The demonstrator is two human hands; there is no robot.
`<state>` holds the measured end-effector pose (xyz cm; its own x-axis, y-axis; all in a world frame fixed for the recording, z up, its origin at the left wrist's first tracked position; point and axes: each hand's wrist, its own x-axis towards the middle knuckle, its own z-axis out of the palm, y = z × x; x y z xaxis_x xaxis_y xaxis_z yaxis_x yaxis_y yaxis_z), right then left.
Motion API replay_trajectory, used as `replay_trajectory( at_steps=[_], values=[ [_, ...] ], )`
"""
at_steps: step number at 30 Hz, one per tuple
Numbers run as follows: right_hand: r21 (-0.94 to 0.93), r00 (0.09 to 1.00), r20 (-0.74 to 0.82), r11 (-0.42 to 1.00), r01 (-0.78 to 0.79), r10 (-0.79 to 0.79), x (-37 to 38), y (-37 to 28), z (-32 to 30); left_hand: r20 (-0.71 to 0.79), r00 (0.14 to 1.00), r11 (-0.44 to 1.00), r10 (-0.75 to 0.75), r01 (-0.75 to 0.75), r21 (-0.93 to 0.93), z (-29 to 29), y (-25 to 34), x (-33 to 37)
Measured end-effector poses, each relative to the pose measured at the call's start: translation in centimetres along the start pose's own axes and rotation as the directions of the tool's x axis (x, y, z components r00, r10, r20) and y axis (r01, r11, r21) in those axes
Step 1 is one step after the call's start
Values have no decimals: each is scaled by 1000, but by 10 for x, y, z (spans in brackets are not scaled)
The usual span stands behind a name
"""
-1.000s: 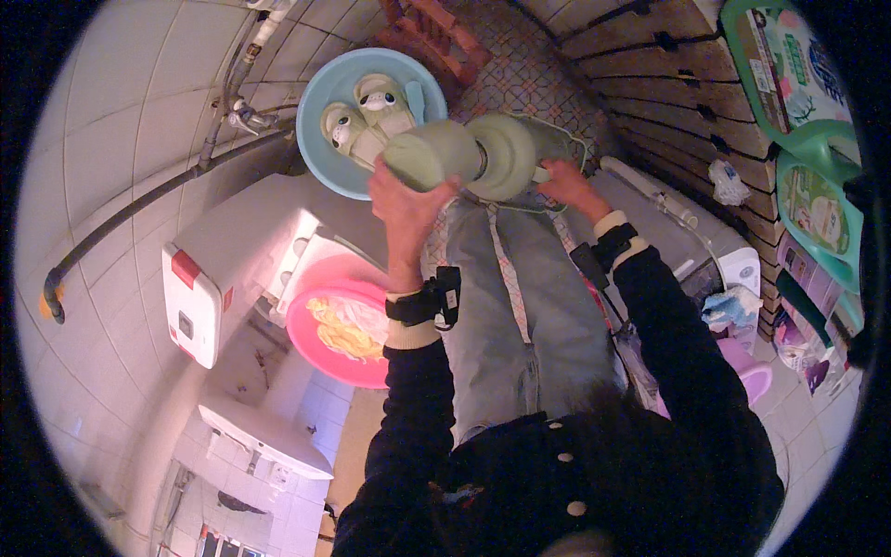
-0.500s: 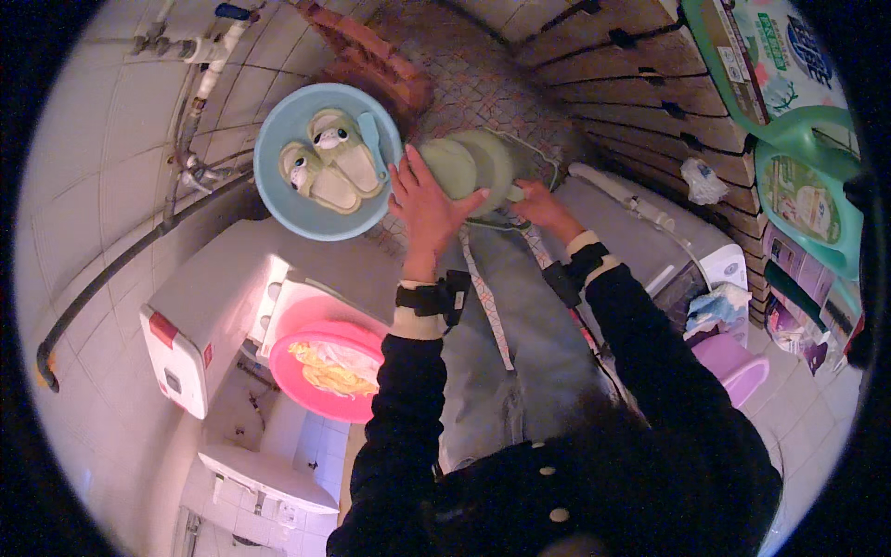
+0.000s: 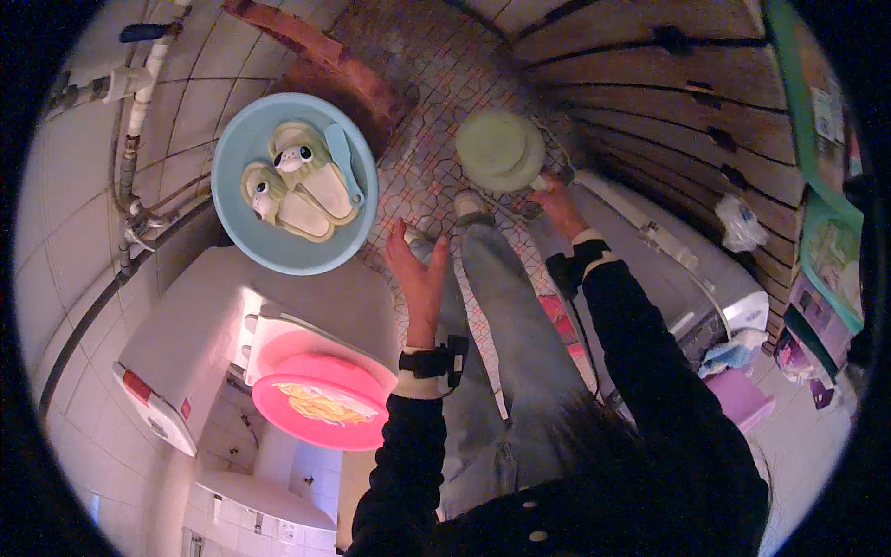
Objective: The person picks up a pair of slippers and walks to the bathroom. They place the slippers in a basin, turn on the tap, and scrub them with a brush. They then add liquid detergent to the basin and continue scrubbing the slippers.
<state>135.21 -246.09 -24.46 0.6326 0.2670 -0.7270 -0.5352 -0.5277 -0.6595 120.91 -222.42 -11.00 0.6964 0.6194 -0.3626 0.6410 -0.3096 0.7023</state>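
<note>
My right hand (image 3: 561, 208) is closed round the short handle of a pale green, round dipper (image 3: 497, 148), held out over the patterned floor. My left hand (image 3: 418, 278) is open and empty, thumb and fingers apart, just below and right of a light blue basin (image 3: 223, 200). In that basin lie a pair of pale green slippers with cartoon eyes: one slipper (image 3: 320, 192) and, to its left, the other slipper (image 3: 302, 218). A blue brush (image 3: 342, 158) with a holed handle lies along their right side. Whether the dipper holds anything cannot be made out.
A pink basin (image 3: 264, 408) with yellow cloth stands at lower left, beside a white appliance (image 3: 162, 371). Pipes and a tap (image 3: 139, 223) run along the left wall. At right are a grey-topped machine (image 3: 640, 255), a slatted wooden surface (image 3: 650, 102) and green packages (image 3: 831, 241).
My left hand has come away from the dipper and drawn back toward me. The dipper, still in my right hand, shows farther from my body. The view has shifted.
</note>
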Motion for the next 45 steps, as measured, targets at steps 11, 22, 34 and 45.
replay_trajectory(
  at_steps=[11,22,34,45],
  values=[
    [-201,984,-128,975,97,-125,88,50,-35,62,989,983,-133,139,-122,24,-50,-7],
    [-769,946,-62,619,159,-319,94,159,-91,121,979,967,-161,181,-179,39,-45,-8],
    [-909,799,224,177,378,-558,58,215,-105,115,991,993,-61,72,-90,24,-46,-16],
    [57,990,103,995,87,-93,-124,-91,29,17,980,978,199,-198,-58,-93,70,-29]
  ],
)
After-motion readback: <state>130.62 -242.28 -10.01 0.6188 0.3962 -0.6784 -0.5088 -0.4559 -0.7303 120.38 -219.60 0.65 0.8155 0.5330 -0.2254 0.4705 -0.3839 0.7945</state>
